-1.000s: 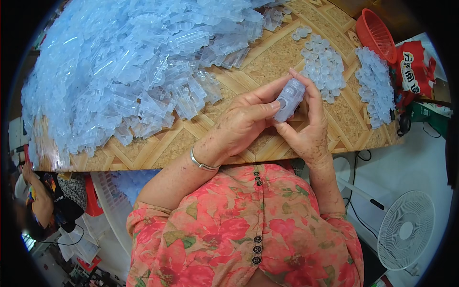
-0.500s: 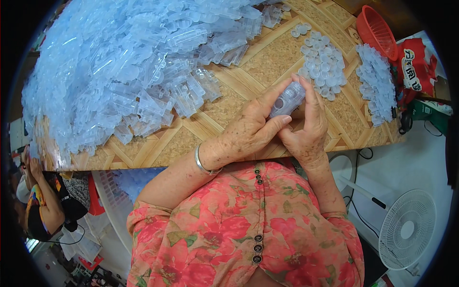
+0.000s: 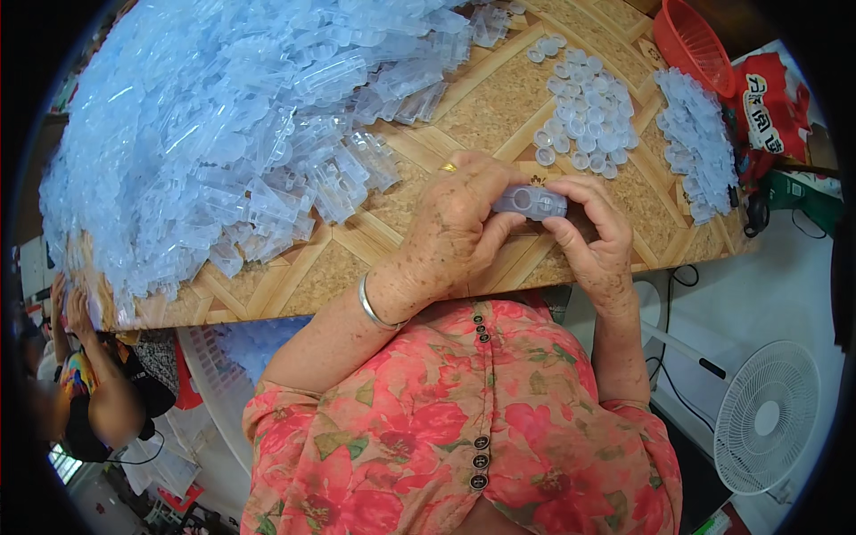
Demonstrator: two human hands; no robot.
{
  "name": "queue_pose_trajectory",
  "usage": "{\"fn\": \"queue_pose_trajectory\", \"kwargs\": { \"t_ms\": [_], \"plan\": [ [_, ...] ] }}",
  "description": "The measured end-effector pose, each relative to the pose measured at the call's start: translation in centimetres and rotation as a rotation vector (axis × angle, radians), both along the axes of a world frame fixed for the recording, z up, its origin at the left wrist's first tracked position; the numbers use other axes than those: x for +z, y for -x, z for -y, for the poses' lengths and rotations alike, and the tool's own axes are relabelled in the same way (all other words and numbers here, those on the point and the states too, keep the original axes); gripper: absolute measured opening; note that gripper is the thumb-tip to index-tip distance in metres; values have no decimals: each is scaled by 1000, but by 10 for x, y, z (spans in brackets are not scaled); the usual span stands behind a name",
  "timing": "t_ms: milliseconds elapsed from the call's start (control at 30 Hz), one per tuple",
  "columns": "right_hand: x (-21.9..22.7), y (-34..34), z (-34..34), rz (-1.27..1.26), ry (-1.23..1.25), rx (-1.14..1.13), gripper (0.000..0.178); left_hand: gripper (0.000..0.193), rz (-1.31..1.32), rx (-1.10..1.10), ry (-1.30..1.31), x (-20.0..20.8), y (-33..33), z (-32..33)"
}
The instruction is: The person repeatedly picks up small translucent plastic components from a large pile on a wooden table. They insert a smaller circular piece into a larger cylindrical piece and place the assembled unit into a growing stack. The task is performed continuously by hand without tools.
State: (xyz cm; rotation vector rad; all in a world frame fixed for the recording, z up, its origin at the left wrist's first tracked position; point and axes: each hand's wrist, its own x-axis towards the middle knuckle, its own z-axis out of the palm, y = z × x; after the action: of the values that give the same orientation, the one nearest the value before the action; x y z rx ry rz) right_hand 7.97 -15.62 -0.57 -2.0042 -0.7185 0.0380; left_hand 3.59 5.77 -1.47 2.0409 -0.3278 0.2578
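Between my hands, just over the table's near edge, lies a clear bluish plastic case (image 3: 530, 203) with a round opening on top, held nearly level. My left hand (image 3: 459, 218) grips its left end, thumb in front and fingers behind. At its right end my right hand (image 3: 596, 232) pinches it between thumb and fingers. Beyond my hands sits a group of small clear round plastic caps (image 3: 588, 111). To the left rises a big heap of clear bluish plastic pieces (image 3: 241, 134), flat and oblong, its nearest pieces lying left of my left hand.
A smaller pile of clear plastic parts (image 3: 695, 143) lies at the table's right, by a red plastic basket (image 3: 691, 45) and a red bag (image 3: 771, 107). A white fan (image 3: 767, 417) stands below right. Another person's hands (image 3: 78, 312) are at the table's far left.
The plastic case has turned from tilted up to nearly level and come lower. My right hand has shifted to its right end, and my left hand has rolled over it.
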Motion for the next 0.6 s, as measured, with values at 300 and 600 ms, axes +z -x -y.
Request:
{"fn": "queue_pose_trajectory", "kwargs": {
  "t_ms": [300,600],
  "plan": [
    [0,-3,-2,23,66,-8,30,36,111,72,-123,-1,-4,2],
    [5,-15,4,147,82,100,26,33,84,57,-91,0,-4,3]
  ]
}}
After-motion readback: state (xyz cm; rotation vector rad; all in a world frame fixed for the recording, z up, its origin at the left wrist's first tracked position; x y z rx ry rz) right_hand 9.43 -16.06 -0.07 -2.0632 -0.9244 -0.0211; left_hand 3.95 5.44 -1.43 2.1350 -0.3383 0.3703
